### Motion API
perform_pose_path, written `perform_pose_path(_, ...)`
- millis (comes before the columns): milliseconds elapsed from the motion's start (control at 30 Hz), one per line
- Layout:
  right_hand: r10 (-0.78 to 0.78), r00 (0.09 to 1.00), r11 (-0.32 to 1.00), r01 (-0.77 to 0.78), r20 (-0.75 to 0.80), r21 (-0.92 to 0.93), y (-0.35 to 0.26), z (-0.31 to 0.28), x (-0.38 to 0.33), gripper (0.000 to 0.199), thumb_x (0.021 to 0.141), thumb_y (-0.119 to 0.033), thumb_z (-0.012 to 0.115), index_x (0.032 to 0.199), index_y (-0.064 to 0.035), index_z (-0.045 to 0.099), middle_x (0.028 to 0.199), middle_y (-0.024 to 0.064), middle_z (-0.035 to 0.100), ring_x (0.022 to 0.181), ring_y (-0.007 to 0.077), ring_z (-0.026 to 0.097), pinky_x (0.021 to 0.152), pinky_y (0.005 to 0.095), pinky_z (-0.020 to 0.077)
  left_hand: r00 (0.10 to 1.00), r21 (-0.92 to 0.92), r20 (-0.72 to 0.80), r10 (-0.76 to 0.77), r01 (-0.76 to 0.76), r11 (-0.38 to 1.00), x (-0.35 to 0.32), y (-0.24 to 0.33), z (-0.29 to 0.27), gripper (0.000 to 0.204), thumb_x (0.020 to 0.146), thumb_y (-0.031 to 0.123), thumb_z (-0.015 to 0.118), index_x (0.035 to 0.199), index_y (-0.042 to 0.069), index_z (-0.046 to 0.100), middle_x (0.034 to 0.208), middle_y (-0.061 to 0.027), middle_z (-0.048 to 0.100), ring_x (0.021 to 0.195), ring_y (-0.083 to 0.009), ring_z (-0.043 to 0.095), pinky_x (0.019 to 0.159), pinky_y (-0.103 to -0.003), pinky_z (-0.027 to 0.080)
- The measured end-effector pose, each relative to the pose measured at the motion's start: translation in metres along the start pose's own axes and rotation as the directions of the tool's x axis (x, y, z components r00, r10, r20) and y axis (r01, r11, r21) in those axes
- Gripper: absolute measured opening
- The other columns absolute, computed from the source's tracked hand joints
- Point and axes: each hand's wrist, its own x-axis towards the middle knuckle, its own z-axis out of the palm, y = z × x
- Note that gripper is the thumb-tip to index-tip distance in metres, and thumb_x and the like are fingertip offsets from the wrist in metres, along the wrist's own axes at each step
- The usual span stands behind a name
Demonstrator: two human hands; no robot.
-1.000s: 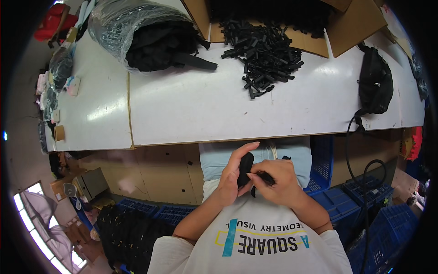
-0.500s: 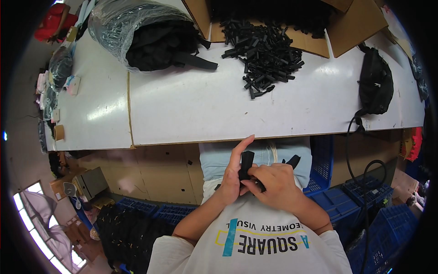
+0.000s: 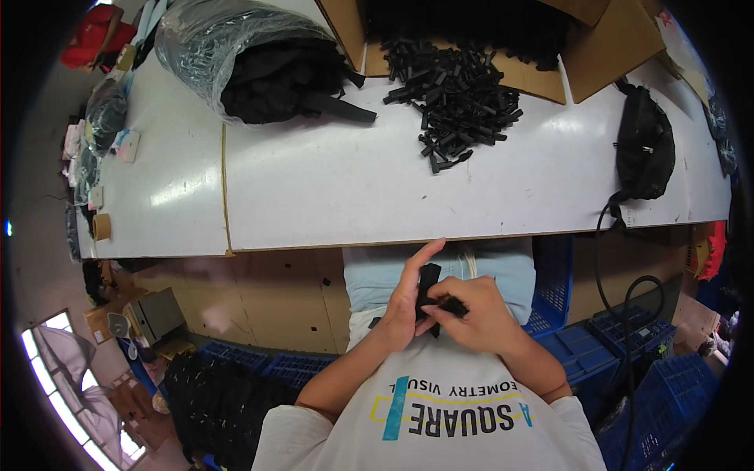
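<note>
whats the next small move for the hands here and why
Probably press the right hand inward to seat its small black piece, since both hands meet on the black strip that the left hand holds upright over the lap, below the table edge.

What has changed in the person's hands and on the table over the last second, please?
Little has changed. The left hand still holds the small black part upright over the lap, and the right hand has closed in against it from the right, its fingers now wrapped over the lower end. The black pile, the black bag and the white table stayed put.
</note>
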Motion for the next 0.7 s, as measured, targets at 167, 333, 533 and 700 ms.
perform_pose_path(167,0.005,0.989,0.994,0.011,-0.15,0.108,0.001,-0.005,0.002,0.008,0.077,0.001,0.064,0.082,0.001,0.057,0.054,0.0075,0.058,0.043,0.0106,0.057,0.041,0.0222,0.0401,0.997,-0.102,0.067,0.035,-0.028,0.994,-0.001,-0.006,0.004,0.092,0.083,0.066,0.042,0.144,0.007,0.008,0.086,-0.0028,0.052,0.045,-0.0021,0.033,0.04,-0.017,0.026)
perform_pose_path(333,0.115,0.988,0.97,-0.089,-0.102,0.225,0.0,-0.008,0.011,0.005,0.08,-0.002,0.061,0.082,0.0004,0.058,0.053,0.0063,0.057,0.038,0.011,0.054,0.037,0.0218,0.0381,0.994,-0.152,0.089,0.068,-0.054,0.987,0.001,-0.007,0.005,0.081,0.088,0.035,0.052,0.145,0.016,-0.002,0.09,-0.0065,0.051,0.044,-0.0035,0.037,0.043,-0.019,0.036)
perform_pose_path(533,0.108,0.988,0.92,-0.058,-0.109,0.389,0.006,-0.007,0.016,0.004,0.083,-0.003,0.058,0.085,0.0013,0.058,0.051,0.0052,0.058,0.034,0.0107,0.053,0.034,0.0202,0.0375,0.986,-0.186,0.146,0.086,-0.059,0.981,-0.004,-0.018,-0.003,0.085,0.089,0.005,0.046,0.142,0.033,-0.014,0.1,-0.014,0.051,0.051,-0.0098,0.048,0.058,-0.029,0.05)
perform_pose_path(700,-0.097,0.979,0.978,0.127,-0.181,0.163,0.002,-0.007,0.019,0.007,0.079,-0.001,0.061,0.086,0.0007,0.062,0.055,0.0076,0.06,0.039,0.0119,0.055,0.038,0.0242,0.0395,0.985,-0.219,0.162,0.058,-0.022,0.976,-0.006,-0.025,-0.006,0.083,0.091,0.003,0.043,0.142,0.035,-0.014,0.103,-0.0165,0.051,0.066,-0.017,0.057,0.061,-0.031,0.051)
